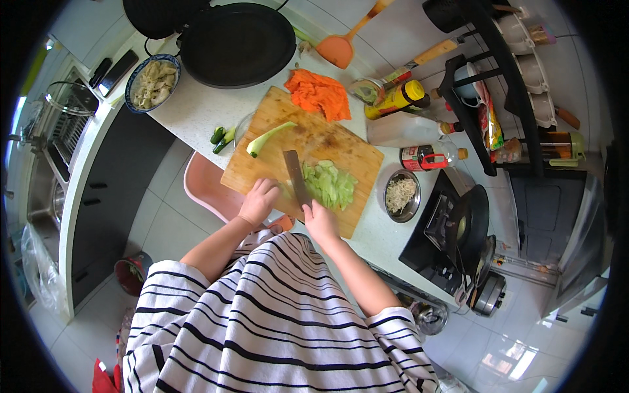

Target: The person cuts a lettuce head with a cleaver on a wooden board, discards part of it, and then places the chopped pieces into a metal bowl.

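Observation:
My right hand (320, 222) is closed on the handle of a kitchen knife (296, 178), whose dark, broad blade points away from me over the wooden cutting board (339, 137). Sliced pale green vegetable (329, 184) lies in a pile just right of the blade. My left hand (263, 199) rests at the board's near left edge, fingers bent, next to some blurred pale pieces; whether it holds one I cannot tell. Farther up the board lies a long piece of peeled green vegetable (270, 138). Short dark green end pieces (222, 139) sit on the counter, left of the board.
An orange cloth (319, 94) touches the board's far edge. Bottles (395, 99) and a metal bowl of pale shreds (401, 195) stand to the right, before the stove (425, 231). An open electric griddle (238, 44) and a patterned bowl of dumplings (153, 83) are at the far left.

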The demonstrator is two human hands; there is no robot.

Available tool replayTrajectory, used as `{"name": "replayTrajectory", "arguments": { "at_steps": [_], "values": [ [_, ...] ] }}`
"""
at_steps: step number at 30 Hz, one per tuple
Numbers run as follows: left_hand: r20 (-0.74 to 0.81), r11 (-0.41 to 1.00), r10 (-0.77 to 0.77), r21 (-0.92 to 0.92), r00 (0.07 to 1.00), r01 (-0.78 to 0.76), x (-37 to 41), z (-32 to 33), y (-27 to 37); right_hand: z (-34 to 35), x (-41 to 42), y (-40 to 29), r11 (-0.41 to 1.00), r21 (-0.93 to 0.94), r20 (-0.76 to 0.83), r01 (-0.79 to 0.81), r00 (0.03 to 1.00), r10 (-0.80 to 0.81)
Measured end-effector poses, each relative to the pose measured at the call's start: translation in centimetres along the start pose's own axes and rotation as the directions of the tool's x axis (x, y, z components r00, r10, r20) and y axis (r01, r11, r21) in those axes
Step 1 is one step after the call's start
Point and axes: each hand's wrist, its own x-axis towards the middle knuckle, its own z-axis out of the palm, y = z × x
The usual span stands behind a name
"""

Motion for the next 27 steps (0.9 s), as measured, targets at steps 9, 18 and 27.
{"name": "replayTrajectory", "arguments": {
  "at_steps": [9, 18, 27],
  "values": [
    [-0.036, 0.999, -0.047, -0.005, 0.998, 0.047, -0.4, 0.4, -0.7, -4.3, -2.1, -2.3, 0.999, -0.022, 0.180, 0.026, 0.983, -0.022],
    [-0.046, 0.998, -0.055, -0.005, 0.997, 0.055, -0.5, 0.6, -0.8, -3.5, -2.8, -3.7, 0.984, -0.176, 0.181, 0.037, 0.983, -0.004],
    [-0.055, 0.998, -0.052, -0.021, 0.997, 0.051, -0.3, 0.3, -0.3, -0.8, -1.1, -3.2, 0.990, -0.142, 0.170, -0.014, 0.985, 0.038]
  ]
}}
